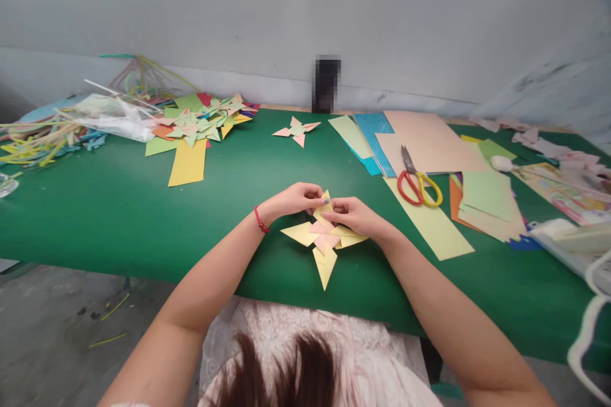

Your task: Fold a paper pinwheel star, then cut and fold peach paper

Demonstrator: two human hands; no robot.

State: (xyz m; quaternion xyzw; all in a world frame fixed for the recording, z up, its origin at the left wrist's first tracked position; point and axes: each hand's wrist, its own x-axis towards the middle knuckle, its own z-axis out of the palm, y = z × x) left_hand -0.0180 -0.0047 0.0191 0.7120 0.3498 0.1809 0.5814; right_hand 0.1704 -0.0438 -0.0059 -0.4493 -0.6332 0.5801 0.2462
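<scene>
A four-pointed folded paper star (pixel 325 267), yellow with a pink centre, lies on the green table in front of me. My left hand (pixel 305 196) pinches its far point from the left, fingertips at the upper tip. From the right, my right hand (pixel 352 211) grips the base of that same point between thumb and fingers. The left, right and near points rest untouched. Farther back on the table sits a smaller pink star (pixel 296 131) with a pale green centre.
Several finished stars (pixel 191 126) are heaped at the back left, beside pipe cleaners (pixel 42 137) and a yellow paper strip (pixel 188 164). Red-and-yellow scissors (pixel 419 187) lie on paper sheets (pixel 429 133) to the right. A white cord (pixel 585 337) hangs at the right edge.
</scene>
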